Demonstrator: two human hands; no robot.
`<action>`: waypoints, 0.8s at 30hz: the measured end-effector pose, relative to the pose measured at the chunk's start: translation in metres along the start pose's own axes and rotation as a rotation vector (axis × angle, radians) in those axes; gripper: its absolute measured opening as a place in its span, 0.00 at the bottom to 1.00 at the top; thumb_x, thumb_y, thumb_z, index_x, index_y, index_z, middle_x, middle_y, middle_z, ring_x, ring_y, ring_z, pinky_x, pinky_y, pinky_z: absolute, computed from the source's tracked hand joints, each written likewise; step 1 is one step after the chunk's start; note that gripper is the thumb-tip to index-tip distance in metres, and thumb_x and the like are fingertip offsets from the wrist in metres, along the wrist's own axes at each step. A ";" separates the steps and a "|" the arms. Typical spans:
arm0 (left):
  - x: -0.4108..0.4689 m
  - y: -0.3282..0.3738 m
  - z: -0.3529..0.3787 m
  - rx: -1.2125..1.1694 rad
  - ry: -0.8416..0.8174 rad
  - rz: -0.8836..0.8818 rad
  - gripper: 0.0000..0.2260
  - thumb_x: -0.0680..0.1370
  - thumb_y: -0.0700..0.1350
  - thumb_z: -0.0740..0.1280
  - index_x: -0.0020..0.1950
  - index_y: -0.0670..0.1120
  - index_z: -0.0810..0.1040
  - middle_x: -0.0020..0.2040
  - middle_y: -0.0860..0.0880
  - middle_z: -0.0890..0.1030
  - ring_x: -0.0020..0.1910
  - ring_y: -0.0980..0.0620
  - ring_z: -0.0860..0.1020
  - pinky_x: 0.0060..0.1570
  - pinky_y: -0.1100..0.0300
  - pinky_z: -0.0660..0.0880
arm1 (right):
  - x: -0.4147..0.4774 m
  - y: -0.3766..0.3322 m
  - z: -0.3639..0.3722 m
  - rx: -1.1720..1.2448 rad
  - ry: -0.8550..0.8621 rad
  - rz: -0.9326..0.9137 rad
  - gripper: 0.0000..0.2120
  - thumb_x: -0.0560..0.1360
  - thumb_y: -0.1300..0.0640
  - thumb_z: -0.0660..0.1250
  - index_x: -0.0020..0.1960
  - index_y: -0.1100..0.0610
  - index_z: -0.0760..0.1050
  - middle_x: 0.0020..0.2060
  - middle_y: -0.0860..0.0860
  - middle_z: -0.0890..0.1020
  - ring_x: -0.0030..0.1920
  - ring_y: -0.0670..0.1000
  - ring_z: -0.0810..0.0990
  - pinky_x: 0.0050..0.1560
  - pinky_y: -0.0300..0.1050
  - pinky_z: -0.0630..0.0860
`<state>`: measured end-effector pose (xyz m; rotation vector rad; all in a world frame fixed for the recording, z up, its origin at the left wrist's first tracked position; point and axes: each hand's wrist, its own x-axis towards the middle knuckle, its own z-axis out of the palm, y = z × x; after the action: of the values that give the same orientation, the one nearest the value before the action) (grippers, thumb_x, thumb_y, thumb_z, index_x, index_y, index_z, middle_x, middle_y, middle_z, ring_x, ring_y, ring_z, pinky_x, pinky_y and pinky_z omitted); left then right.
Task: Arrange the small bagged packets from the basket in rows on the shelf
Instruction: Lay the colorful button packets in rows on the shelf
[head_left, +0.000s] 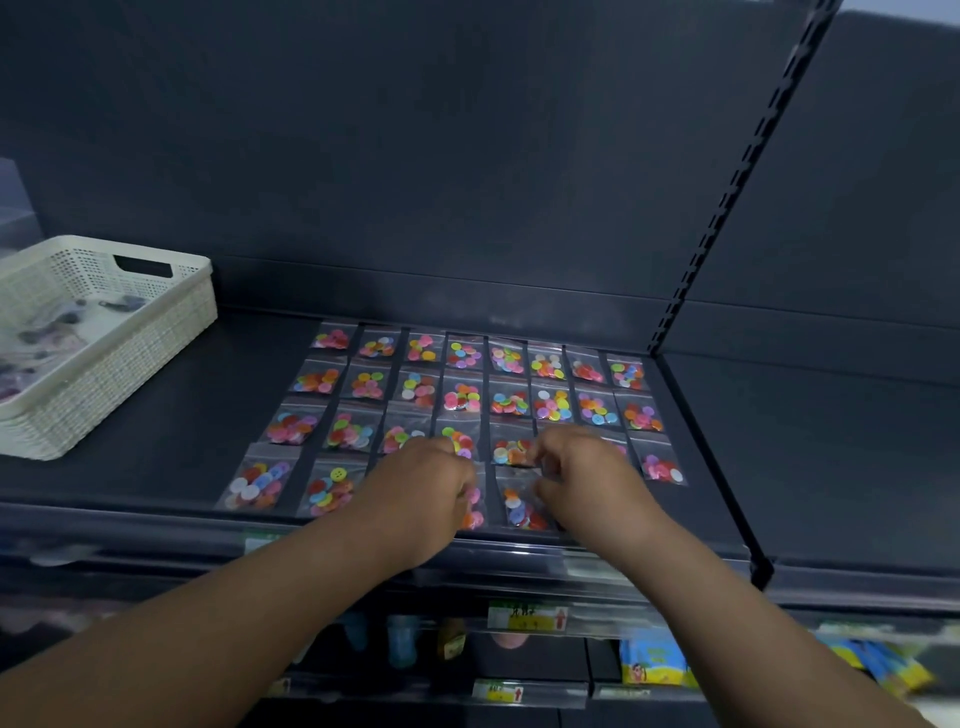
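Button packets (462, 397) in rows on the shelf (182, 415).
Right hand (587, 483) pinches a front packet (519, 506); left hand (421, 493) curls beside it, grip unclear.

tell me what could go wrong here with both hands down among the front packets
1. The left hand and right hand lie over the two front rows. A wrist or forearm could drag a neighbour, such as the yellow-button packet, out of line.
2. The packet by the right thumb sits close to the front edge of the shelf, so a nudge might push it off.
3. Rows are tightly spaced, so shifting one packet may overlap the next.
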<state>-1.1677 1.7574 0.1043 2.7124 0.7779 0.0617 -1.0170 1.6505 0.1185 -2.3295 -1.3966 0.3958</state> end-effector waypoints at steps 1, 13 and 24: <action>0.000 -0.001 0.000 0.000 0.002 0.005 0.09 0.79 0.45 0.62 0.49 0.44 0.80 0.49 0.49 0.74 0.48 0.52 0.70 0.46 0.58 0.71 | 0.001 0.002 0.002 0.030 -0.045 -0.027 0.06 0.73 0.60 0.68 0.49 0.52 0.76 0.46 0.48 0.74 0.45 0.50 0.76 0.42 0.38 0.70; -0.001 -0.006 0.002 -0.044 -0.025 0.047 0.12 0.79 0.47 0.62 0.61 0.49 0.78 0.55 0.50 0.73 0.54 0.51 0.71 0.48 0.63 0.67 | 0.001 0.006 0.013 0.094 -0.192 0.009 0.05 0.74 0.57 0.69 0.50 0.53 0.80 0.48 0.49 0.79 0.47 0.49 0.79 0.48 0.40 0.76; -0.009 -0.059 -0.059 0.105 0.259 0.036 0.16 0.76 0.50 0.65 0.63 0.49 0.75 0.59 0.50 0.74 0.60 0.50 0.70 0.61 0.56 0.68 | 0.032 -0.063 0.006 -0.286 0.064 -0.319 0.23 0.76 0.52 0.63 0.71 0.50 0.66 0.69 0.50 0.66 0.69 0.53 0.63 0.69 0.46 0.62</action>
<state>-1.2126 1.8175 0.1426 2.8539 0.8230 0.3985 -1.0531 1.7066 0.1416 -2.2476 -1.8571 0.0286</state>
